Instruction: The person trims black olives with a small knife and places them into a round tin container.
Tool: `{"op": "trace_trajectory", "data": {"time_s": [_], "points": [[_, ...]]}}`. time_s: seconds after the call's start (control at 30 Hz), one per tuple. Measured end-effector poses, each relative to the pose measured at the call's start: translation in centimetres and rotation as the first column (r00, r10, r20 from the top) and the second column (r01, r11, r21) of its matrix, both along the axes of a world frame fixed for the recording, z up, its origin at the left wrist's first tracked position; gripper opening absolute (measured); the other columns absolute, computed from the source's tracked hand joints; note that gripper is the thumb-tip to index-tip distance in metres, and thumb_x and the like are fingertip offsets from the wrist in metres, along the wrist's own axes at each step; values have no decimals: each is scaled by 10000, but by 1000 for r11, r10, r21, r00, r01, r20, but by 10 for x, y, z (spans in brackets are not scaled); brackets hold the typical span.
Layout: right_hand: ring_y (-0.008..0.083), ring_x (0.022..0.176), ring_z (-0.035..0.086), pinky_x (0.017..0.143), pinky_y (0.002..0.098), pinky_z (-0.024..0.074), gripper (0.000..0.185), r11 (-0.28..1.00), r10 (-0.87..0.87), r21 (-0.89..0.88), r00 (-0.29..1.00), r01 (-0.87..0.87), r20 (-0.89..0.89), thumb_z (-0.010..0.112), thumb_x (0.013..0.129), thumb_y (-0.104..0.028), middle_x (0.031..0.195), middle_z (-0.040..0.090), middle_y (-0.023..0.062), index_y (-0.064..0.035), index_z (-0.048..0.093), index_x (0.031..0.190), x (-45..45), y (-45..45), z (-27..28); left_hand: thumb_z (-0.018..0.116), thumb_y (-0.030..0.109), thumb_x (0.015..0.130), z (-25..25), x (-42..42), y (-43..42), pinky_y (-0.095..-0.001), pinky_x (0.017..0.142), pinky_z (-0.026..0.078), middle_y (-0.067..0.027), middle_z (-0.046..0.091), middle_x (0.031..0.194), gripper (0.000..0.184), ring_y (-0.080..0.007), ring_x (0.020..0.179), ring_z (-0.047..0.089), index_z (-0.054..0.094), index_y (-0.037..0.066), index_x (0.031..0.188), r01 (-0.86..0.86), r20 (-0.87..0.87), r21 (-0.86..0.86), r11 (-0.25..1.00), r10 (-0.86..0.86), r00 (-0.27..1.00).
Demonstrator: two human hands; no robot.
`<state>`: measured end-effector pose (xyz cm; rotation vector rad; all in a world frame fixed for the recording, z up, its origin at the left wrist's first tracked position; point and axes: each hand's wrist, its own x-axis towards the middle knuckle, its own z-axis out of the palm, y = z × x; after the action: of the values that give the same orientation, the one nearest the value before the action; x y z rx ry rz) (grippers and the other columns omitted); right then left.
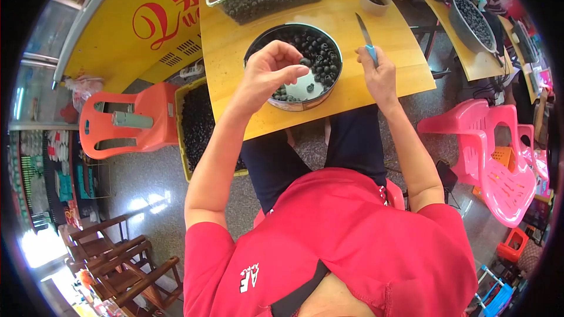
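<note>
Over the left part of a round metal tin (pixel 301 105), my left hand (pixel 273 71) pinches a small dark round piece (pixel 305 62) between thumb and fingers. Dark, round, snail-like pieces (pixel 322 53) lie in the tin, mostly along its back and right side, and part of its pale bottom shows. To the right of the tin, my right hand (pixel 379 75) is closed around the blue handle of a knife (pixel 365 30). The blade points up and away from me, touching nothing.
A clear bin (pixel 273 0) of dark pieces stands at the table's back, a cup (pixel 374 1) at its right. A yellow crate (pixel 185 158) is on the floor at left. Orange (pixel 126 111) and pink (pixel 470 135) chairs flank the wooden table (pixel 399 53).
</note>
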<state>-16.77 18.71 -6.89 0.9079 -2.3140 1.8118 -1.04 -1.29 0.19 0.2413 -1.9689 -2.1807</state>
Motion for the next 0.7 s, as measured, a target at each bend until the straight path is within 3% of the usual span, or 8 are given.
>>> {"op": "trace_trajectory", "data": {"time_s": [0.13, 0.27, 0.4, 0.53, 0.6, 0.7], "points": [[68, 674, 544, 602, 247, 448, 222, 958, 266, -153, 950, -242, 166, 657, 901, -225, 726, 618, 8, -3, 642, 900, 53, -15, 57, 735, 49, 801, 5, 12, 20, -204, 630, 458, -2, 619, 830, 242, -62, 698, 558, 582, 60, 988, -84, -129, 159, 984, 105, 986], [60, 720, 561, 647, 225, 463, 202, 855, 509, -283, 810, -435, 292, 666, 896, -205, 785, 634, -1, -4, 642, 911, 76, -25, 87, 729, 57, 811, 7, 19, 37, -220, 649, 471, -28, 634, 841, 247, -85, 716, 580, 581, 45, 1008, -173, -210, 140, 975, 200, 957], [74, 773, 583, 698, 237, 483, 190, 784, 619, -424, 627, -454, 472, 661, 898, -199, 821, 642, 20, -13, 631, 918, 78, -25, 97, 708, 39, 825, 8, 27, 41, -238, 670, 487, -55, 646, 841, 227, -111, 740, 604, 591, 18, 1019, -202, -232, 197, 959, 246, 941], [79, 801, 590, 728, 248, 490, 188, 777, 629, -412, 587, -476, 509, 662, 894, -195, 846, 642, 30, -14, 624, 928, 78, -26, 100, 685, 31, 845, 4, 33, 40, -234, 679, 490, -63, 647, 827, 198, -118, 749, 608, 601, 6, 1023, -185, -254, 267, 946, 254, 933], [82, 812, 592, 736, 250, 491, 191, 790, 613, -366, 597, -493, 519, 667, 889, -196, 853, 640, 28, -15, 623, 931, 78, -28, 100, 672, 33, 857, 4, 35, 43, -232, 684, 491, -65, 646, 844, 184, -118, 752, 607, 601, 3, 1024, -262, -257, 172, 950, 300, 919], [-1, 566, 421, 475, 164, 301, 159, 785, 619, -375, 659, -494, 427, 653, 899, -219, 722, 557, -50, -65, 627, 927, 84, -35, 98, 657, 39, 872, 6, 37, 48, -233, 692, 494, -67, 643, 889, 177, -115, 763, 607, 601, -4, 1035, -330, -270, 114, 937, 349, 897]]}}
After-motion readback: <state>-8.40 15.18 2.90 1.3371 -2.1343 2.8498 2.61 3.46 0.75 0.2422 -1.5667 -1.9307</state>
